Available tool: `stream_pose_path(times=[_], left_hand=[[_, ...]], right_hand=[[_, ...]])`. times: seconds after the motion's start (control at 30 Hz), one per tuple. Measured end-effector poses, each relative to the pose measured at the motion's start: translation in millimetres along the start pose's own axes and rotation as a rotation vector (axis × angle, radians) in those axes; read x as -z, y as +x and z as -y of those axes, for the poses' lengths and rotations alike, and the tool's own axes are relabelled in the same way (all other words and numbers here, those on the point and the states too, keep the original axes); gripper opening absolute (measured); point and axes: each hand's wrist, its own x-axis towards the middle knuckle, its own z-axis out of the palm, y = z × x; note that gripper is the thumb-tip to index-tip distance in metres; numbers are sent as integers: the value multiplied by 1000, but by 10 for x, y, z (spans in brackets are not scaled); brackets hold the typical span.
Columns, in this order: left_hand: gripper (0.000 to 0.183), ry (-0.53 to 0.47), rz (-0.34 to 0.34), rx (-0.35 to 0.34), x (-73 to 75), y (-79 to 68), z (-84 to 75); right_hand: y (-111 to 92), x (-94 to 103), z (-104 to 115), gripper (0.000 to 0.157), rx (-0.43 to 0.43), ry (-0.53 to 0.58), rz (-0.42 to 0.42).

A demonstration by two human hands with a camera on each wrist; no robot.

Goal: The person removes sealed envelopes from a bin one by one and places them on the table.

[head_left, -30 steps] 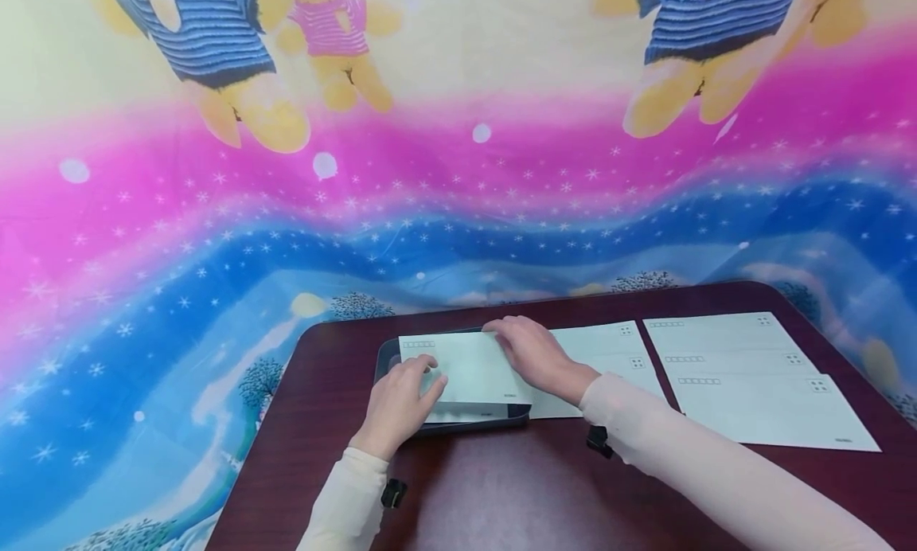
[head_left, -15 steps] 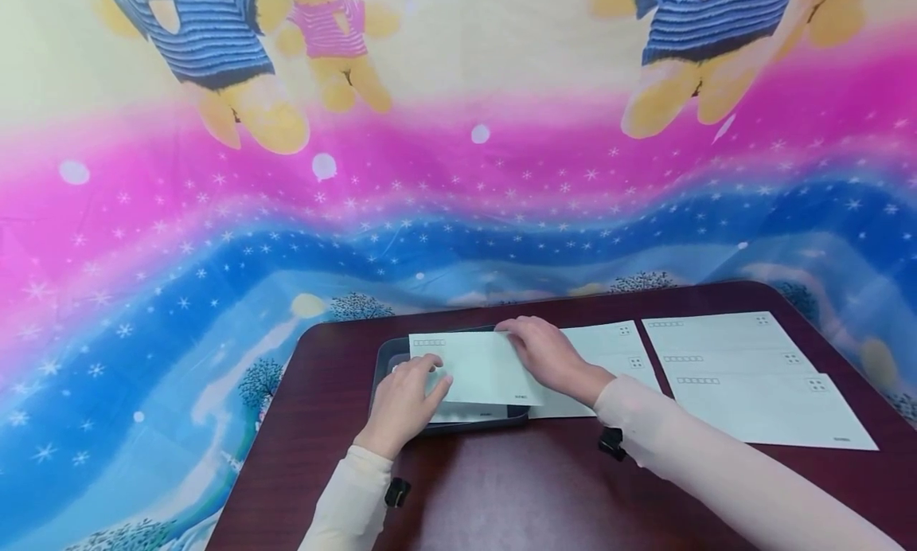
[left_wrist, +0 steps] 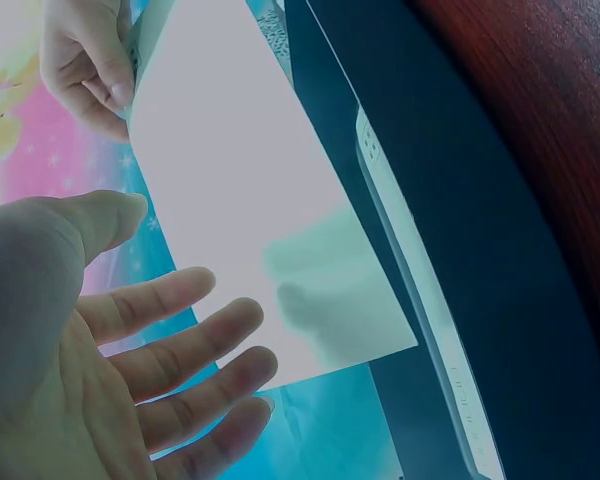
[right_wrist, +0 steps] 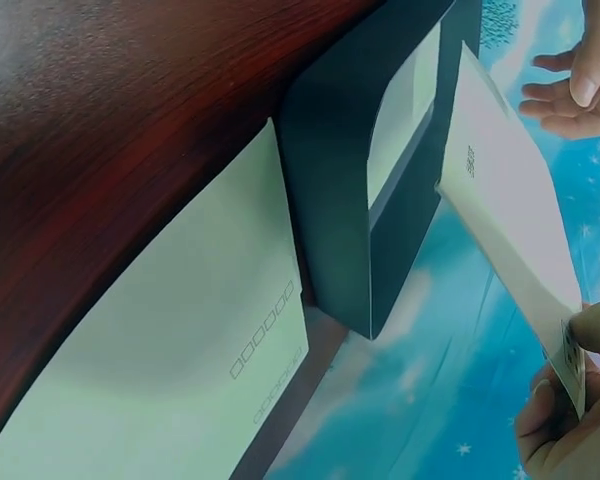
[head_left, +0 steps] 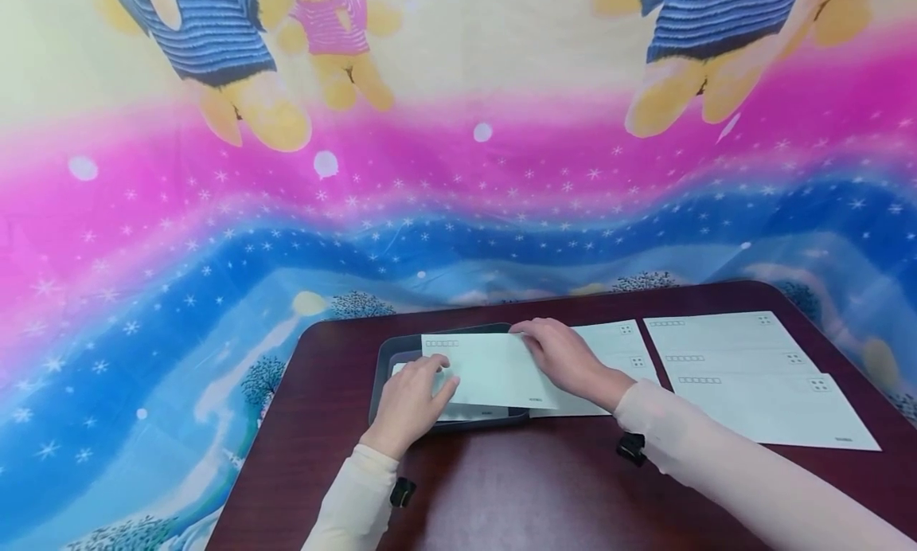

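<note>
A pale envelope with a row of postcode boxes hangs tilted above the dark tray. My right hand pinches it at its far right corner; in the right wrist view thumb and fingers close on the stamp end of the envelope. The left hand is held near the other end, its fingers spread, as the left wrist view shows beside the envelope. Inside the tray another envelope lies beneath the raised one, partly hidden by it and by the left hand.
Right of the tray, overlapping envelopes lie on the dark red table, close to the tray's side. Farther right is a second overlapping group of envelopes. A printed cloth hangs behind the table's far edge.
The right hand has moved to the right with the envelope, uncovering more of the tray's left side. My left hand has shifted slightly right, its fingers still loose.
</note>
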Motion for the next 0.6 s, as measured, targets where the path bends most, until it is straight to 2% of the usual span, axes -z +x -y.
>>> stream_pose_path(times=[0.23,0.4,0.6], left_hand=[[31,-17,21,-4,-11,0,-13],[30,-18,8,-15,-19,1,-34],[29,-33,9,-25,-63,-11,-77]], right_hand=[[-60,21,-64,28,-35,24,14],[-111,34,-124,29,-71,38,18],[-154,59,-178,30,-68,71,24]])
